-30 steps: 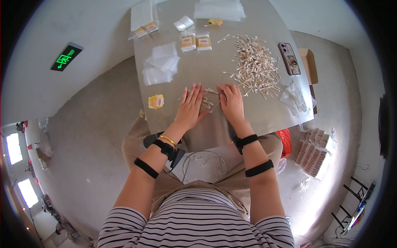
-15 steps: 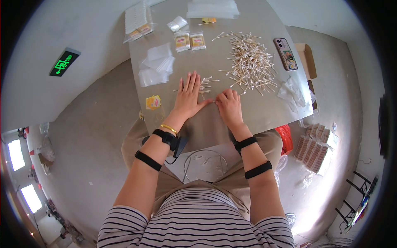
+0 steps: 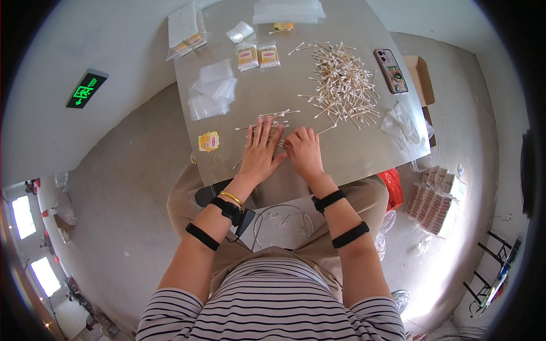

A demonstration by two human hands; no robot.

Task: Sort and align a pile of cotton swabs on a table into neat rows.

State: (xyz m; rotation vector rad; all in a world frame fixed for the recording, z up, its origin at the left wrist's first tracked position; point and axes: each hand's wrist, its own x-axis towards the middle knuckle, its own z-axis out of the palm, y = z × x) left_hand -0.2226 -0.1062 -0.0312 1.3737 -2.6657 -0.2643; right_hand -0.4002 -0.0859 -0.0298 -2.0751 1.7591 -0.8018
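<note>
My left hand (image 3: 260, 150) lies flat with its fingers stretched out, over a small group of cotton swabs (image 3: 278, 114) near the table's front edge. Part of that group is hidden under the palm and fingers. Close beside it, my right hand (image 3: 304, 152) has its fingers curled and pressed together at the swabs' right side. What those fingertips hold, if anything, is hidden. Beyond my right hand spreads a large loose heap of cotton swabs (image 3: 344, 82). Left of my left hand sits a small stack of yellow printed cards (image 3: 209, 141), with a thin ring-shaped band (image 3: 218, 160) near it.
Clear plastic bags (image 3: 213, 94) lie at the left, below two filled swab packs (image 3: 258, 57). A bagged stack of packs (image 3: 186, 31) stands at the far left corner. At the right are a phone (image 3: 391, 71) and crumpled plastic (image 3: 401, 125). Bundled packs (image 3: 435, 202) rest on the floor.
My left hand has moved slightly nearer me, over the small group of swabs, which now lies more spread out. My right hand has shifted left and slightly nearer me, beside the left fingers.
</note>
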